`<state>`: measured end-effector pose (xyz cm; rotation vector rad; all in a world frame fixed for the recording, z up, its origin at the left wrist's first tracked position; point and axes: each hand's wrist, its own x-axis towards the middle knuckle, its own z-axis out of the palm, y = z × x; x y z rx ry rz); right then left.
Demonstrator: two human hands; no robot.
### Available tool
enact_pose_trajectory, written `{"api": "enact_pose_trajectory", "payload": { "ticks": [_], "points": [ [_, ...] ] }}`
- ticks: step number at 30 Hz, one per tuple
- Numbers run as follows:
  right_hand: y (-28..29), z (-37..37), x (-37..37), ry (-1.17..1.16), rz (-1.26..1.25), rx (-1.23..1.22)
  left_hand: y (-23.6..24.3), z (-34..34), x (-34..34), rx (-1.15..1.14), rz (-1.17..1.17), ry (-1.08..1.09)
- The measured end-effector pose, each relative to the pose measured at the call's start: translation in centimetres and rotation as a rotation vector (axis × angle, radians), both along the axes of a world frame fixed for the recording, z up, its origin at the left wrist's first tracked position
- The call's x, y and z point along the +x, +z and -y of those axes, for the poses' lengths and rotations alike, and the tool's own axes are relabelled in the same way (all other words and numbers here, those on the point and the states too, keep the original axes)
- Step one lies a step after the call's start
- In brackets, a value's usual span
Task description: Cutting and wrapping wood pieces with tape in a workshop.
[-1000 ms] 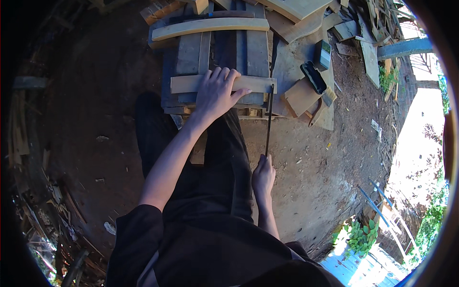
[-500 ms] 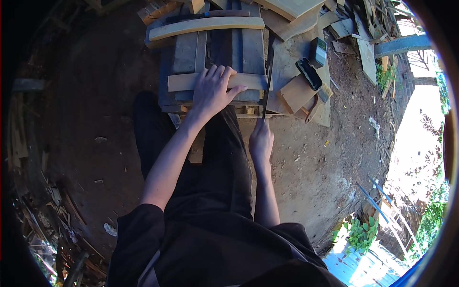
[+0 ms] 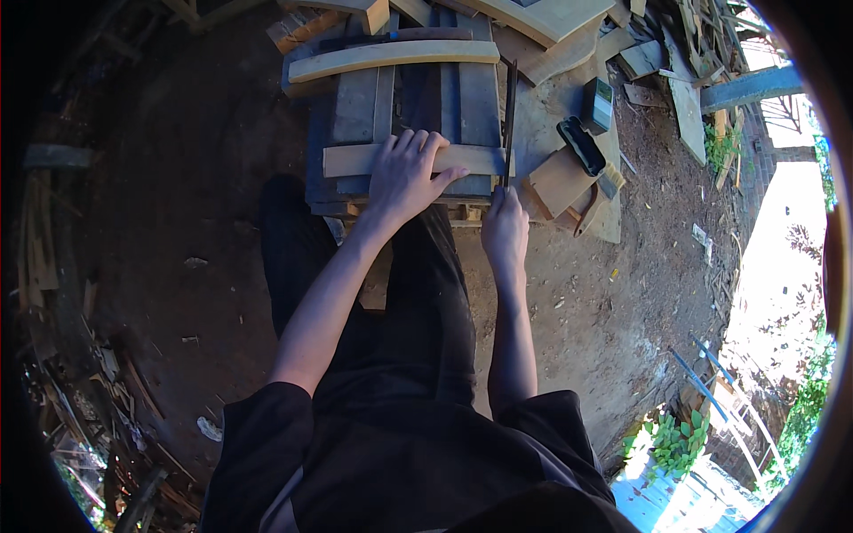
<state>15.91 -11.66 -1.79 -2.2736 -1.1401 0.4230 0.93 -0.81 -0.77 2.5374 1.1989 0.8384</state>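
Note:
A pale wooden strip (image 3: 348, 162) lies crosswise on dark boards of a makeshift wooden bench (image 3: 349, 107). My left hand (image 3: 405, 182) holds it down, fingers curled over its far edge and thumb along the top. My right hand (image 3: 505, 224) is closed on a long, thin dark saw (image 3: 509, 115), whose blade crosses the strip near its right end and points away from me. Farther back, a slightly curved pale batten (image 3: 391, 57) spans the boards. Just right of the saw lie a wooden block (image 3: 549, 184) and a brush (image 3: 609, 180).
A dark open case (image 3: 580, 147) and a box (image 3: 595, 105) lie on the board at right. Loose boards (image 3: 560, 18) are piled at the back. Dirt floor (image 3: 569, 311) surrounds my legs, with scrap wood (image 3: 107, 400) at lower left and blue rods (image 3: 697, 382) at lower right.
My right hand and the saw have moved forward, away from my body, along the cut line. My left hand still rests on the strip.

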Motion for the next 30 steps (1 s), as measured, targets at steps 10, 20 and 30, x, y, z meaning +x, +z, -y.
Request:
{"api": "enact_pose_trajectory", "payload": {
  "ticks": [10,20,30],
  "points": [
    [-2.1,14.5,-5.4,-0.125,-0.135,-0.176,0.1,0.5,-0.6,0.001,-0.036,-0.001],
    [-2.2,3.3,-2.0,-0.077,-0.070,-0.035,0.0,0.0,0.1,-0.016,-0.033,0.002],
    [-5.2,14.6,-4.7,-0.088,-0.045,-0.130,0.1,0.2,-0.1,-0.007,-0.010,-0.028]
  ]
}}
